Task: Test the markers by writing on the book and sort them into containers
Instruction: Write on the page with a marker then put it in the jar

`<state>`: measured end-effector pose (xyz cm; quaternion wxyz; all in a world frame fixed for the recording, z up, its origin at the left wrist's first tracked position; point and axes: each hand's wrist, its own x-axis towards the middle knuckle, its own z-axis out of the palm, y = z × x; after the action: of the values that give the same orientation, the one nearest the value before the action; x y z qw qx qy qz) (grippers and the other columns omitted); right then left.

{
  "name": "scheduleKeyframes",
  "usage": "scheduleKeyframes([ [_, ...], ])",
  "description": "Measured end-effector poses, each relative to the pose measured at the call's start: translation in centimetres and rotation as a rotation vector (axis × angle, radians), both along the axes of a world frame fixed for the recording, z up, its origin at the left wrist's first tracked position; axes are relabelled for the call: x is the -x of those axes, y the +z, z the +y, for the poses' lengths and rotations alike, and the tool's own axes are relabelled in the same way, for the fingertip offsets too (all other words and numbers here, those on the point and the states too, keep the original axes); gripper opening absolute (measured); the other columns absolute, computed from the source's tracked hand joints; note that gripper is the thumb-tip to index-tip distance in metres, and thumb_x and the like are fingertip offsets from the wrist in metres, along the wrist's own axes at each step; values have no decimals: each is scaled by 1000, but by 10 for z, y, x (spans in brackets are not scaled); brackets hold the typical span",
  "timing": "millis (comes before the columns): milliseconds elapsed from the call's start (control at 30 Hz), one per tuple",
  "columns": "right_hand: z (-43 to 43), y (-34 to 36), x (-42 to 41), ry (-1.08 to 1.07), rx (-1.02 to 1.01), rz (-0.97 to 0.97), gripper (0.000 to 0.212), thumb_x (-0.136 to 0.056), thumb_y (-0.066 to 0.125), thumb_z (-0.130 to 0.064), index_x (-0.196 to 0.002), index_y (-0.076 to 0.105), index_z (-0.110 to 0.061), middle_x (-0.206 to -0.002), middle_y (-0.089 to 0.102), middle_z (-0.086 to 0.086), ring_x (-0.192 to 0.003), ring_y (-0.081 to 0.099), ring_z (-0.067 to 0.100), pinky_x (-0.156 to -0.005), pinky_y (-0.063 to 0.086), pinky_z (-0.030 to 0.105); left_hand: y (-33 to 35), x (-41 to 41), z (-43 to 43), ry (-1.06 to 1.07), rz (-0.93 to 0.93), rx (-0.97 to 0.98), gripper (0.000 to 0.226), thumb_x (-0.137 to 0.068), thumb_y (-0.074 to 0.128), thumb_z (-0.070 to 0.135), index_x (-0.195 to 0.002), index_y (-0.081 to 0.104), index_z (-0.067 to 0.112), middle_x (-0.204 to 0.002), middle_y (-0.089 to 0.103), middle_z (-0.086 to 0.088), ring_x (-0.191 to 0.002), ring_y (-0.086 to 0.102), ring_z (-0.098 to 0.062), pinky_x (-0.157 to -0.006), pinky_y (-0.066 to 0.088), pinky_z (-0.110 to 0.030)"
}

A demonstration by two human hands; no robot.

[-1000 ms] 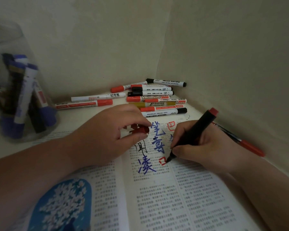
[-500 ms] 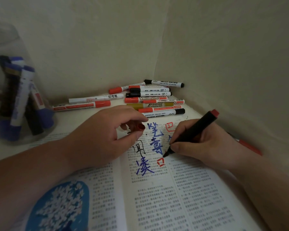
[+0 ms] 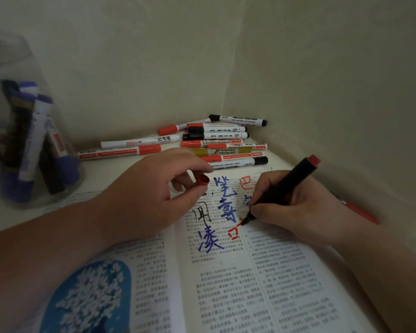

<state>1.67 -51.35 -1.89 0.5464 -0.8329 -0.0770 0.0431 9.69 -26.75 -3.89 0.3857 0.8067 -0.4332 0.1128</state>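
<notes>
1. I noted the right hand (image 3: 296, 207) pinching the black marker (image 3: 283, 188) low on its barrel, tip touching the book (image 3: 250, 272), right page.
2. The left hand (image 3: 142, 198) pinched what appeared to be its red cap (image 3: 203, 180).
3. I judged the black marker light, rigid and smooth; best held near the tip.

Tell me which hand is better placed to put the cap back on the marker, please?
Left, probably. The left hand pinches the red cap just beside the writing, while the right hand grips the black marker, its tip down at the book page.
</notes>
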Motion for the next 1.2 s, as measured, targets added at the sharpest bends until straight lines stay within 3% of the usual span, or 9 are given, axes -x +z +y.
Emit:
scheduleKeyframes([
  [133,1,1,0,10,34,18,5,-75,75,-12,-73,72,-14,-62,64,-4,-58,52,9,-54,41,19,-1,-2,-1,-19,-24,-2,27,-88,68,23,-115,68,24,-100,62,20,-88,63,-6,-76,46,-11],
  [267,-1,0,-2,-42,-47,13,6,-74,71,-5,-71,67,-4,-59,63,-5,-53,54,3,-51,40,11,-1,-3,-1,-37,-35,-2,24,-88,68,21,-112,70,20,-98,62,17,-88,62,-8,-77,46,-13],
  [500,-3,1,-2,-88,81,2,6,-69,68,-16,-68,65,-11,-59,58,3,-57,48,12,-52,39,24,0,-4,-1,-52,-39,-21,21,-89,71,20,-110,71,19,-100,62,14,-90,63,-9,-78,48,-17],
  [633,-3,1,0,-48,95,1,8,-71,70,-17,-72,66,-10,-63,62,8,-59,50,9,-54,40,22,0,-4,-1,-50,-36,-14,22,-88,71,28,-109,71,21,-99,62,15,-91,62,-8,-78,47,-16],
  [767,-2,3,1,-5,113,8,11,-70,73,-22,-73,68,-13,-68,64,9,-61,53,17,-58,43,31,0,-4,-1,-40,-38,-20,22,-89,69,30,-109,70,22,-99,62,16,-91,62,-7,-78,47,-16],
  [833,0,5,4,81,93,52,9,-74,76,-19,-76,70,-12,-75,68,19,-60,53,29,-57,44,34,0,-4,-1,-32,-48,-29,22,-89,69,29,-110,70,22,-98,61,18,-90,61,-4,-78,46,-13],
  [900,3,6,5,137,60,69,10,-77,78,-18,-78,72,-9,-75,65,26,-57,51,25,-51,40,29,-1,-3,-1,-19,-53,-25,25,-88,71,28,-112,68,24,-99,61,21,-90,59,0,-78,44,-10],
  [1033,-2,2,1,19,-38,21,12,-71,78,-17,-74,70,-8,-65,60,17,-61,49,25,-54,39,28,-2,-2,0,3,-11,-13,34,-86,79,23,-116,65,29,-100,61,24,-90,60,-2,-79,44,-10],
  [1200,-4,4,0,19,97,53,6,-70,72,-16,-73,69,-11,-67,63,10,-64,55,16,-59,44,29,-2,-4,-1,-6,-43,-35,25,-86,78,23,-110,69,23,-97,61,19,-87,59,-4,-77,45,-12],
])
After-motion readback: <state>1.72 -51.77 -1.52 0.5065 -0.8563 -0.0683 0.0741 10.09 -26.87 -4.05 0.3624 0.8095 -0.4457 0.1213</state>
